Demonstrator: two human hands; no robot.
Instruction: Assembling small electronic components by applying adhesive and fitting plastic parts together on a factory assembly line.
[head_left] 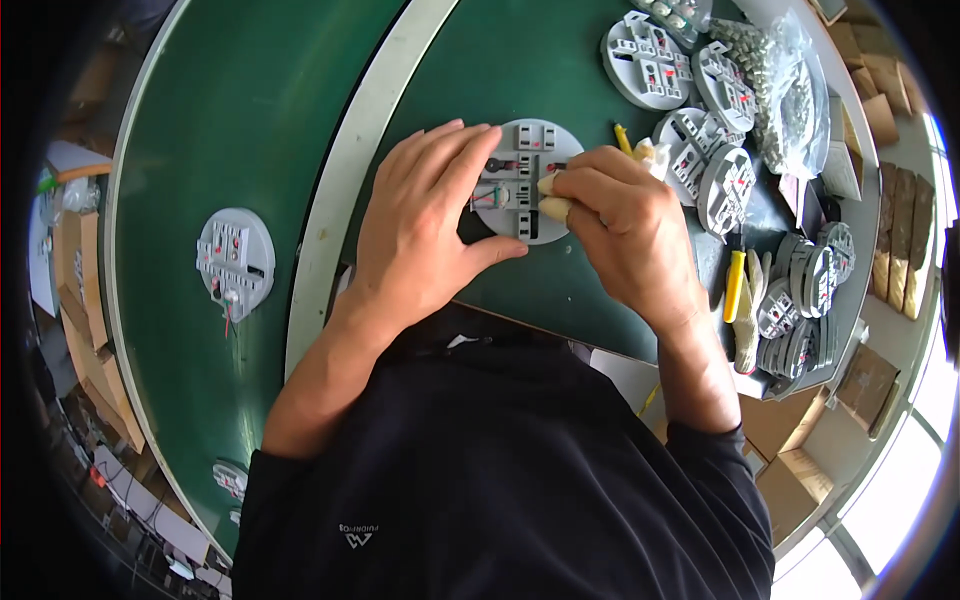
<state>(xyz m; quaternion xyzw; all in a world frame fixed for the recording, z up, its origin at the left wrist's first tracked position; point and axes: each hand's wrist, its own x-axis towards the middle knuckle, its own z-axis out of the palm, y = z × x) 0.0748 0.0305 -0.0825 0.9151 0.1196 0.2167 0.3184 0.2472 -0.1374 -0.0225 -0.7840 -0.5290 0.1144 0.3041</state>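
Observation:
A round grey plastic base with raised slots and small wired parts lies on the green table in front of me. My left hand grips its left side, fingers along the far edge and thumb at the near edge. On the other side, my right hand reaches over the base with thumb and forefinger pinched together. Pale finger covers sit on those fingertips. They press at the base's right part, by a small red and black piece; whatever is between them is hidden.
Similar round bases lie at the far right, with more stacked near the right edge. A yellow-handled tool and a clear bag of small metal parts are there too. Another base rests on the green belt at left.

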